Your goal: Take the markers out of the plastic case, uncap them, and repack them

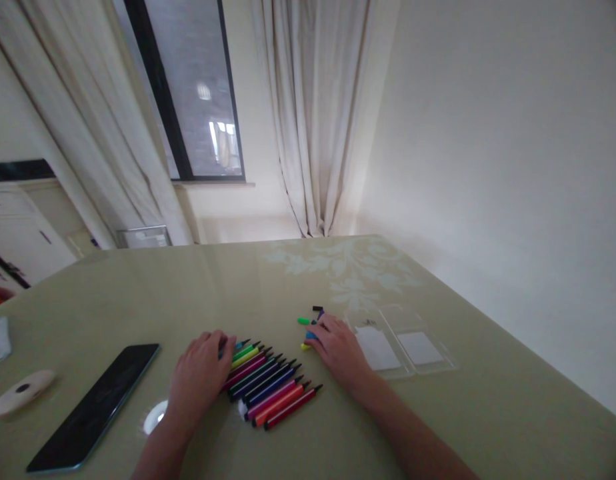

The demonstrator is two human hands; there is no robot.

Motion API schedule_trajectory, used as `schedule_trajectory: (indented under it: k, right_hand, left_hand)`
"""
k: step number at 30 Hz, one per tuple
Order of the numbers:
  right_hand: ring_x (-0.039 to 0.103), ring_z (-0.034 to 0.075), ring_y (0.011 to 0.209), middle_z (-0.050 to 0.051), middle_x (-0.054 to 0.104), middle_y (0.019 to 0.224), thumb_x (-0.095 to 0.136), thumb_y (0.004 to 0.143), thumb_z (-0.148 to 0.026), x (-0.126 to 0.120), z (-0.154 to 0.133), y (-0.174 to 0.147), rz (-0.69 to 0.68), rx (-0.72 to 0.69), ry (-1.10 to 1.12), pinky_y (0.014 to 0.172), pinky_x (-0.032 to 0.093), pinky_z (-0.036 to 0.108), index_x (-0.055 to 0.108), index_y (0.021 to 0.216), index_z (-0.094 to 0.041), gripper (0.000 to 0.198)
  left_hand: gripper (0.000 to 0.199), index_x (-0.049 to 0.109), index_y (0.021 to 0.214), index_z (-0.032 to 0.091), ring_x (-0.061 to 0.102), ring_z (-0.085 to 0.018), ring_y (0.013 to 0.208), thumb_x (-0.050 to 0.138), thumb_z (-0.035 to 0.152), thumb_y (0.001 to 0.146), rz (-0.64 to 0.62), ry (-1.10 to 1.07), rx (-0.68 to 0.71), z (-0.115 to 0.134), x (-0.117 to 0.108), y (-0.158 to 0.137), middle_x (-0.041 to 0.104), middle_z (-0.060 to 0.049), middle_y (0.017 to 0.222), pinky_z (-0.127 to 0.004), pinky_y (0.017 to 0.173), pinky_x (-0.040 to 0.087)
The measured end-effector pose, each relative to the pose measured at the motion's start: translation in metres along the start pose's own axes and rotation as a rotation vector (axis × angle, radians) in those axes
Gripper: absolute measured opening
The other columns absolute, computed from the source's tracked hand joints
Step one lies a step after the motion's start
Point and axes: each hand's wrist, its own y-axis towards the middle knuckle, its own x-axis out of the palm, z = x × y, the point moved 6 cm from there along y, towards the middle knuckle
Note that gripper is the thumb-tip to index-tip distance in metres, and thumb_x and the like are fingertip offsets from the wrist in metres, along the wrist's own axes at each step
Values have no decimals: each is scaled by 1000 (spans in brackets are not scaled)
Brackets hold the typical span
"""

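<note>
Several uncapped felt-tip pens [275, 380] lie side by side in a slanting row on the table, black tips pointing to the right. At the far left end of the row, my left hand [201, 370] has its fingers curled around a blue-teal felt-tip pen [239, 345], partly hidden. My right hand [341, 350] is closed over a small group of loose pen caps, its fingertips on a blue cap [312, 335]. Around these fingers show a green cap [303, 321], a black cap [317, 309], a purple cap [321, 314] and a yellow cap [305, 347].
An opened clear plastic case [411, 357] with white paper inserts lies right of my right hand. To the left are a black-screened phone [95, 407], a whitish oval object [23, 393] and a round white item [155, 418]. A wall borders the table [223, 280] on the right.
</note>
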Motion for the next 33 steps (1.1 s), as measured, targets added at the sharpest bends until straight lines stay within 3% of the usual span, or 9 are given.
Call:
schedule_trajectory:
  k: [6, 11, 15, 19, 23, 27, 33]
  right_hand:
    - [64, 23, 98, 7, 70, 104, 66, 97, -22, 1, 6, -1, 1, 68, -21, 88, 50, 36, 74, 111, -23, 16]
    - [65, 23, 97, 7, 71, 104, 60, 99, -20, -5, 16, -2, 18, 100, -29, 86, 50, 36, 74, 109, -23, 17]
    - [65, 24, 99, 8, 71, 108, 60, 100, -23, -15, 20, -3, 46, 105, 0, 89, 50, 37, 73, 110, -22, 16]
    - [64, 23, 101, 7, 70, 108, 62, 99, -24, -14, 11, -5, 7, 57, 58, 90, 50, 35, 72, 112, -22, 17]
    - [62, 21, 105, 6, 67, 111, 66, 97, -25, -7, -7, -9, -53, -100, 92, 92, 49, 33, 72, 110, -24, 15]
    - [62, 20, 98, 4, 68, 101, 67, 95, -22, 2, -10, -9, -133, -157, 44, 88, 48, 32, 74, 95, -22, 7]
    - [63, 21, 99, 6, 70, 101, 63, 97, -17, 0, 3, -5, -142, -47, -7, 87, 48, 32, 74, 97, -20, 12]
  left_hand:
    - [39, 63, 88, 22, 66, -28, 96, 33, 44, 101, -3, -55, 65, 10, 2, -2, 71, -9, 97, -42, 89, 47]
    - [36, 63, 91, 23, 65, -27, 97, 36, 44, 101, 72, -129, 132, 22, -3, -4, 70, -8, 98, -42, 92, 47]
    - [33, 62, 91, 24, 63, -26, 94, 44, 50, 99, 134, -216, 321, 51, -14, -14, 68, -6, 97, -39, 88, 47]
    - [33, 58, 83, 24, 60, -21, 81, 58, 54, 94, -17, -230, 562, 92, -9, -40, 65, -3, 88, -33, 75, 45]
    - [24, 60, 86, 25, 63, -23, 87, 68, 48, 90, -149, -218, 770, 122, 5, -65, 69, -2, 93, -35, 80, 46]
    - [15, 62, 91, 26, 66, -25, 90, 64, 41, 94, -148, -172, 780, 125, 12, -65, 71, -2, 97, -38, 82, 49]
    - [14, 66, 94, 27, 68, -25, 93, 62, 41, 95, -90, -145, 748, 115, 13, -54, 72, -2, 100, -38, 86, 51]
